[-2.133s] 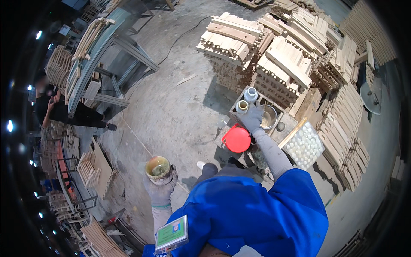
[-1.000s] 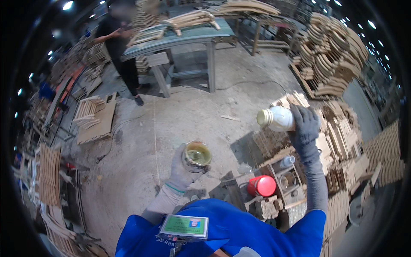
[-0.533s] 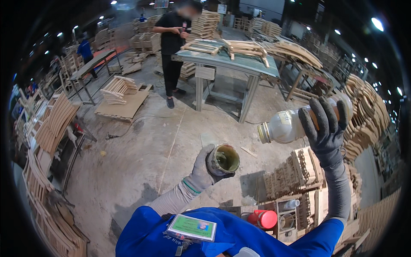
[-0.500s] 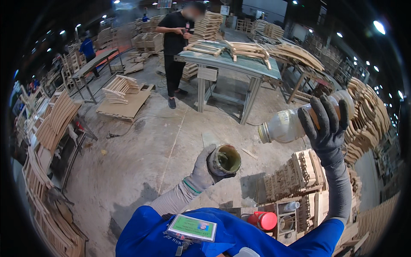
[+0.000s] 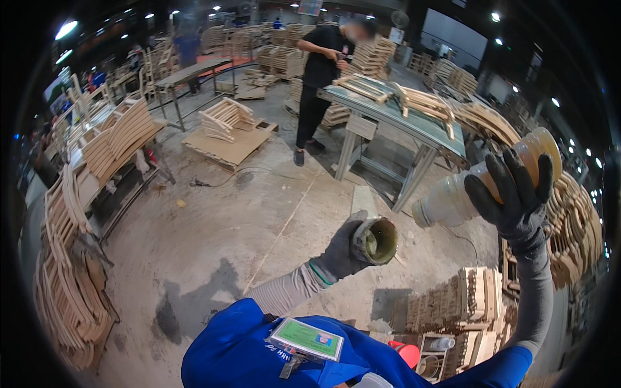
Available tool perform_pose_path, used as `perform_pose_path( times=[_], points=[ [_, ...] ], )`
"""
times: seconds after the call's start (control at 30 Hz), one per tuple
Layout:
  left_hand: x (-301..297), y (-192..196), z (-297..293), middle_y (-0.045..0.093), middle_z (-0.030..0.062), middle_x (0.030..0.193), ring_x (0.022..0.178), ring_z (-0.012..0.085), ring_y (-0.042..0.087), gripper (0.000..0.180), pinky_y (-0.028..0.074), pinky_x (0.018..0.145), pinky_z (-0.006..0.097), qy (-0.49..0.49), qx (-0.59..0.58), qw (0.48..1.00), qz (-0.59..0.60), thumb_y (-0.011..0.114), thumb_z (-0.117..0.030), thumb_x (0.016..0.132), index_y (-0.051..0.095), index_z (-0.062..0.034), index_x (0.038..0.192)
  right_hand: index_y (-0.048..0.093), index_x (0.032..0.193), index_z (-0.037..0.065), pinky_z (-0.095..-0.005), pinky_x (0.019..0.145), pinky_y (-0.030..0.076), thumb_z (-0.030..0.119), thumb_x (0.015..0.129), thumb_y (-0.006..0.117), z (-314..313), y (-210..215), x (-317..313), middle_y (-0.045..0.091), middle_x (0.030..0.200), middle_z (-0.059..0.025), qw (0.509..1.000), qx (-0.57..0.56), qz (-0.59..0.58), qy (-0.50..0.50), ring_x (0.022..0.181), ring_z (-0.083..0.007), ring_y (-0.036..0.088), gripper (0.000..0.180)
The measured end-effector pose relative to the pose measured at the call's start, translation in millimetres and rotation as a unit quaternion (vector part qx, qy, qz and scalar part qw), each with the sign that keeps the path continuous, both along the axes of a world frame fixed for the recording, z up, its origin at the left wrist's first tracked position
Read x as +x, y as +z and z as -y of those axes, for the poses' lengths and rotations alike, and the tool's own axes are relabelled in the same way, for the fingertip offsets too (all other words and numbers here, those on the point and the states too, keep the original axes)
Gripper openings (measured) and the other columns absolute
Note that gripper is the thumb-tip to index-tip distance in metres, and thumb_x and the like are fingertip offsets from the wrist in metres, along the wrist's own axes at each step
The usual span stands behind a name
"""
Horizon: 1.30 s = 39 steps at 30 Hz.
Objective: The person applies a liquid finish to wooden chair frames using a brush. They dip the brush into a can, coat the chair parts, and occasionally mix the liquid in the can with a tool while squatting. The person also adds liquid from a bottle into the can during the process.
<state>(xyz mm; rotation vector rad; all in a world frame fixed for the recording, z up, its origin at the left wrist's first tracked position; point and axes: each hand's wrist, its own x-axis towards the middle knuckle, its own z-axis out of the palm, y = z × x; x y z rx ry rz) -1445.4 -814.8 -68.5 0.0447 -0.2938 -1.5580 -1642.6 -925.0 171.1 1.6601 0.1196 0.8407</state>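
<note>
Gloved hands holding a can and a tilted bottle.
Left hand (image 5: 341,251) wraps closed around the can (image 5: 375,240); right hand (image 5: 517,197) grips the bottle (image 5: 482,184) raised on its side, mouth toward the can, apart.

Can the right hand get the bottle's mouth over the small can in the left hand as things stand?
Probably yes: the right hand holds the tilted bottle just beside the can in the left hand, with only open air between them.

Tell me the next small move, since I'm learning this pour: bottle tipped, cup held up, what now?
Probably bring the bottle mouth left and down over the cup. The right hand holds it tipped on its side, but its mouth sits apart from the cup in the left hand.
</note>
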Motion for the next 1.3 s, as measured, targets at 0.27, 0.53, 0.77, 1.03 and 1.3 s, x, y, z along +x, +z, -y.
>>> perform_pose_path(
  times=[0.27, 0.53, 0.77, 1.03, 1.3],
  points=[
    [11.6, 9.6, -12.5, 0.062, 0.0133, 0.106, 0.096, 0.0249, 0.062, 0.047, 0.052, 0.084, 0.041, 0.048, 0.020, 0.999, 0.014, 0.042, -0.043, 0.093, 0.056, -0.0019, 0.111, 0.047, 0.116, 0.038, -0.0601, 0.105, 0.026, 0.038, 0.079, 0.064, -8.3, 10.7, 34.0, 0.055, 0.116, 0.0001, 0.998, -0.022, -0.039, 0.035, 0.106, -0.0199, 0.055, 0.041],
    [28.2, -0.7, -21.8, 0.064, 0.0110, 0.099, 0.090, 0.0231, 0.064, 0.038, 0.055, 0.080, 0.039, 0.095, 0.001, 0.995, -0.023, 0.048, -0.037, 0.092, 0.059, -0.0039, 0.106, 0.048, 0.114, 0.038, -0.0603, 0.104, 0.026, 0.037, 0.076, 0.066, -13.2, 15.2, 69.1, 0.055, 0.116, 0.0019, 0.995, -0.016, -0.056, 0.078, 0.107, -0.0189, 0.055, 0.042],
    [40.2, -6.1, -30.5, 0.063, 0.0169, 0.104, 0.094, 0.0281, 0.063, 0.045, 0.053, 0.083, 0.041, 0.108, -0.023, 0.992, -0.064, 0.044, -0.039, 0.093, 0.057, 0.0013, 0.109, 0.049, 0.112, 0.037, -0.0598, 0.105, 0.025, 0.035, 0.074, 0.067, -20.4, 16.7, 87.3, 0.055, 0.117, 0.0010, 0.992, -0.014, -0.079, 0.100, 0.109, -0.0201, 0.055, 0.042],
    [41.0, 4.1, -42.3, 0.066, 0.0133, 0.095, 0.086, 0.0256, 0.065, 0.035, 0.055, 0.077, 0.041, 0.106, 0.008, 0.992, -0.073, 0.051, -0.033, 0.091, 0.061, -0.0016, 0.100, 0.050, 0.112, 0.036, -0.0597, 0.106, 0.023, 0.031, 0.068, 0.071, -24.8, 11.2, 91.8, 0.053, 0.120, -0.0002, 0.990, 0.006, -0.094, 0.103, 0.111, -0.0213, 0.054, 0.049],
    [41.5, 2.1, -42.7, 0.065, 0.0134, 0.096, 0.086, 0.0248, 0.065, 0.034, 0.056, 0.077, 0.040, 0.122, 0.009, 0.989, -0.078, 0.049, -0.032, 0.092, 0.060, -0.0018, 0.102, 0.054, 0.111, 0.032, -0.0595, 0.107, 0.021, 0.025, 0.064, 0.073, -26.0, 9.3, 86.4, 0.053, 0.123, -0.0042, 0.989, 0.014, -0.120, 0.080, 0.114, -0.0254, 0.052, 0.051]
  ],
)
